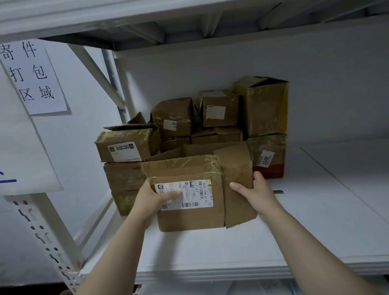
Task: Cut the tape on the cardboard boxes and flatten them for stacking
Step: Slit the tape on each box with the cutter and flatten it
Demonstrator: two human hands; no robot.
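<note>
On the white shelf board [312, 219], upright and just in front of a stacked pile of worn brown cardboard boxes [219, 114]: a brown cardboard box with a white shipping label [190, 216], top flaps open and filmed with yellowed tape, a loose side flap swung out on its right. Held from both sides: left hand [154, 201] clasping the left edge, thumb laid flat across the label, other fingers hidden behind; right hand [256, 192] pinching the loose flap, thumb on its front, fingers curled round its far edge. At upper left, a white paper sign with black handwritten characters [31, 77].
</note>
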